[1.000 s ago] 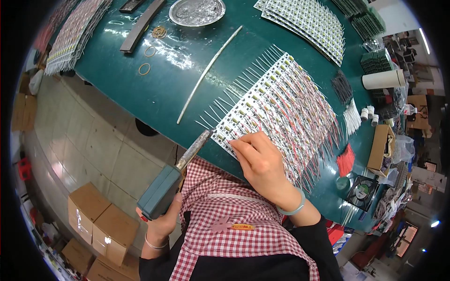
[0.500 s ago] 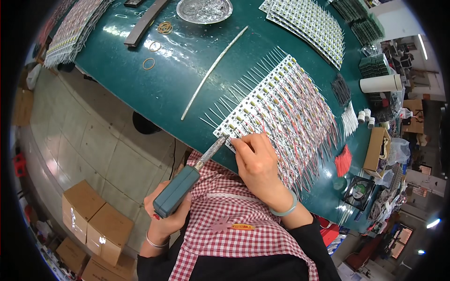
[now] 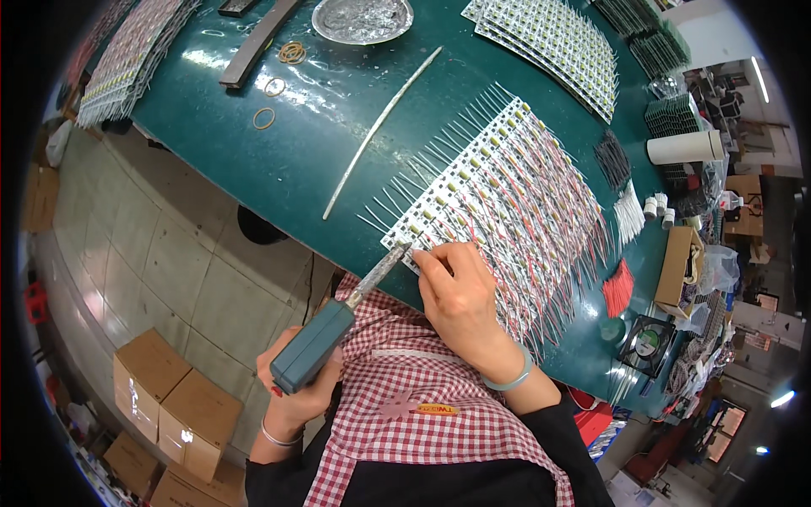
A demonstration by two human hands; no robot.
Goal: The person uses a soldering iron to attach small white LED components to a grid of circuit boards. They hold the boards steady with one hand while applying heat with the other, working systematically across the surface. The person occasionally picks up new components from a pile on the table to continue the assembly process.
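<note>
My left hand (image 3: 296,384) is wrapped round the dark green body of a soldering gun (image 3: 314,345). Its metal barrel points up and right, and the tip meets the near left corner of a white circuit board panel (image 3: 450,183). Rows of small yellowish-green parts cover the panel, with many red and white wires lying across it and pale wires sticking out along its far left edge. My right hand (image 3: 465,296) is closed in a pinch at that same corner, close beside the tip. Whatever its fingertips hold is too small to make out.
Across the green table (image 3: 253,165) lie a thin pale stick (image 3: 380,135), rubber bands (image 3: 291,52) and a foil-like dish (image 3: 363,21). Stacked panels (image 3: 553,51) sit at the back. Black (image 3: 612,160), white (image 3: 628,215) and red wire bundles (image 3: 618,289) lie right, near a small fan (image 3: 646,345).
The whole view has shifted slightly. Both hands keep their holds, and the soldering gun's tip is still at the panel's near left corner.
</note>
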